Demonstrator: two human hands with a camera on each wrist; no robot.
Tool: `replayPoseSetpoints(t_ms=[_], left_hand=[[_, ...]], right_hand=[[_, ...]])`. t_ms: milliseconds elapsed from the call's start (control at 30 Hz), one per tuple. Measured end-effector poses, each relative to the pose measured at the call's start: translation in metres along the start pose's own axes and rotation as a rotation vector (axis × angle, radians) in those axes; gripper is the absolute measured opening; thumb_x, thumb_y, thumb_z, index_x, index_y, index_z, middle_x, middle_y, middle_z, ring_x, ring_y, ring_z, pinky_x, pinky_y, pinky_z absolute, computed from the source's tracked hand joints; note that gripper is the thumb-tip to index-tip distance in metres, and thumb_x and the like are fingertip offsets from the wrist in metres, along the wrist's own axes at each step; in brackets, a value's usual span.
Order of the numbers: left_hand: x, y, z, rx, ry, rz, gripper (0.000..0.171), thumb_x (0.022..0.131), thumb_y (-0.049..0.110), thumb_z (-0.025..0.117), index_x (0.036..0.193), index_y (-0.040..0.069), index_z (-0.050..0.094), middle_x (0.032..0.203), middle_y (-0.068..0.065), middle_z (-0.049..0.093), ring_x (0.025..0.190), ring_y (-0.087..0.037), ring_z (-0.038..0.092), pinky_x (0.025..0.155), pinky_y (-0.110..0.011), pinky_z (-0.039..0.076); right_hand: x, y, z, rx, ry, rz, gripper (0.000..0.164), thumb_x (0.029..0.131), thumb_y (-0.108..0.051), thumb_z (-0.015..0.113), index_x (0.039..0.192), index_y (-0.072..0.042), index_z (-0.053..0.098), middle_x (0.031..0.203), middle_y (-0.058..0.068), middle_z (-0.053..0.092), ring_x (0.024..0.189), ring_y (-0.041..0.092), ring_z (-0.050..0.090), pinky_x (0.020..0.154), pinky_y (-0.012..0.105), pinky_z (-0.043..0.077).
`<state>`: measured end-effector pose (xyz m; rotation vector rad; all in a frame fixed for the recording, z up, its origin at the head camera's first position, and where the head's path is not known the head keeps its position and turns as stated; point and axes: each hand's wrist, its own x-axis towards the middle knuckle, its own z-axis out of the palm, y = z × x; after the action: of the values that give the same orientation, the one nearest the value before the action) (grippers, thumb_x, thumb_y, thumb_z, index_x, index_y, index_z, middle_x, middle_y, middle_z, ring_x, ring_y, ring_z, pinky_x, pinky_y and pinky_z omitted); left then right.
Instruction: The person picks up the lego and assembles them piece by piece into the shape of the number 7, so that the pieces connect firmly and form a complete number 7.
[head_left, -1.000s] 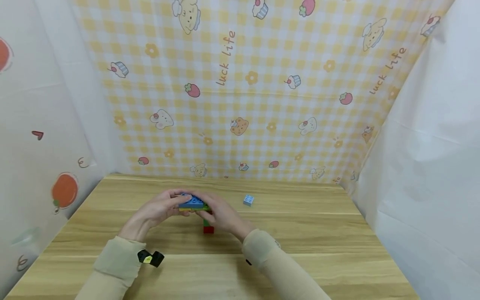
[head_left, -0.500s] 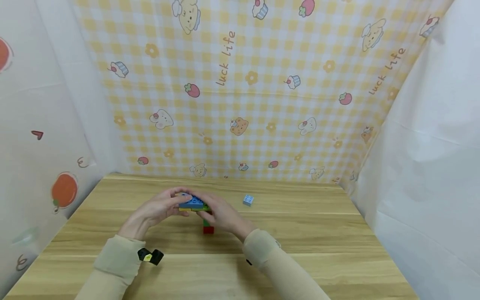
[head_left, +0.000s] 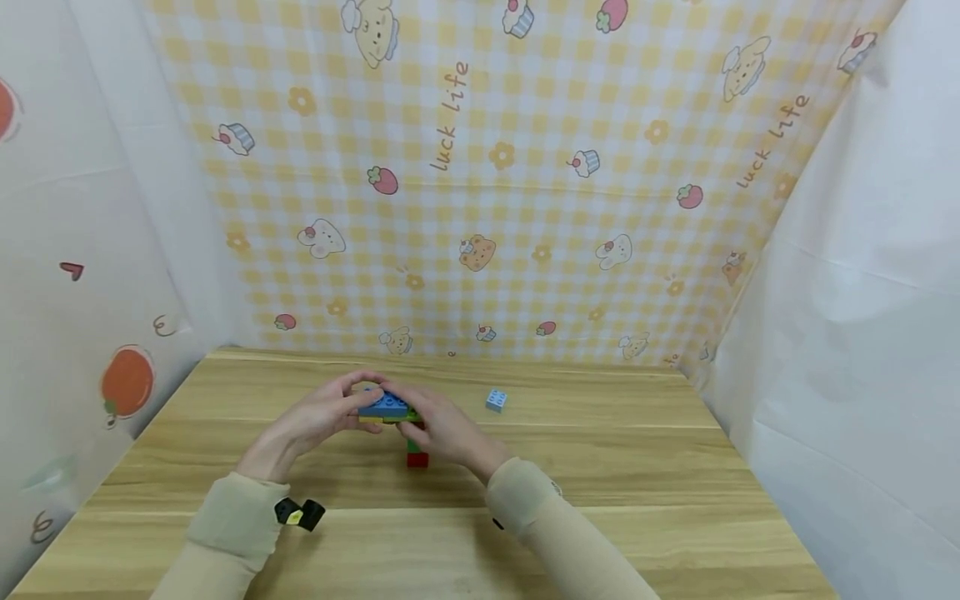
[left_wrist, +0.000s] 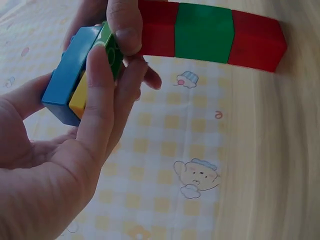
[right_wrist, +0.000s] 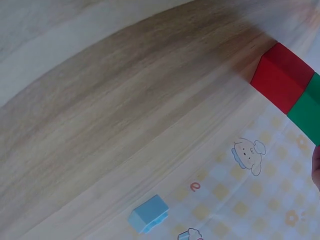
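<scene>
A tower of building bricks stands on the table, with a red block (left_wrist: 257,40) at its foot, a green block (left_wrist: 204,32) over it and another red block (left_wrist: 159,30) above. A yellow brick (left_wrist: 78,97) and a light green brick (head_left: 412,414) lie side by side at the top, beneath a long blue brick (head_left: 382,410). My left hand (head_left: 322,412) grips the blue brick's left end, thumb on the blue, fingers under the yellow. My right hand (head_left: 450,429) holds the tower's top from the right, fingers over the bricks, thumb low on the near side.
A small light blue brick (head_left: 497,401) lies on the wooden table (head_left: 600,467), behind and right of the tower. A checked yellow cloth (head_left: 510,208) hangs along the table's back edge, and white sheets (head_left: 847,333) hang at both sides.
Both hands keep their hold in almost the same place. The left index finger arches slightly higher behind the blue brick.
</scene>
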<state>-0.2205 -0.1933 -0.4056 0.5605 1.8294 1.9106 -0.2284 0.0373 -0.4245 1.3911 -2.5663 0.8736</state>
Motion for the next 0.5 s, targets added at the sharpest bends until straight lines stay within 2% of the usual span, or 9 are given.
replayPoseSetpoints(t_ms=[167,333,500], left_hand=[[-0.0004,0.0019,0.0009,0.035,-0.002,0.012,0.049,0.104,0.019,0.049,0.140,-0.009,0.030,0.117,-0.019,0.057,0.102,-0.026,0.062,0.087,-0.045,0.052],[0.0006,-0.0001,0.0013,-0.036,0.034,0.001,0.050,0.104,0.016,0.049,0.141,-0.010,0.029,0.111,-0.012,0.063,0.095,-0.020,0.064,0.083,-0.040,0.053],[0.0004,-0.0013,0.0021,-0.081,0.050,0.013,0.048,0.103,0.012,0.051,0.142,-0.005,0.030,0.105,-0.009,0.068,0.091,-0.020,0.066,0.080,-0.038,0.054]], right_hand=[[-0.0003,0.0004,-0.0001,-0.020,0.009,-0.014,0.066,0.097,-0.012,0.062,0.154,-0.019,0.029,0.144,0.007,0.048,0.127,0.020,0.048,0.102,0.035,0.041],[0.0002,0.0011,0.0005,-0.021,0.018,-0.017,0.065,0.097,-0.013,0.062,0.153,-0.018,0.030,0.142,0.007,0.049,0.126,0.020,0.050,0.102,0.032,0.041],[-0.0002,0.0014,0.0006,-0.032,0.014,-0.008,0.063,0.097,-0.015,0.062,0.153,-0.017,0.032,0.139,0.008,0.052,0.123,0.018,0.052,0.100,0.029,0.042]])
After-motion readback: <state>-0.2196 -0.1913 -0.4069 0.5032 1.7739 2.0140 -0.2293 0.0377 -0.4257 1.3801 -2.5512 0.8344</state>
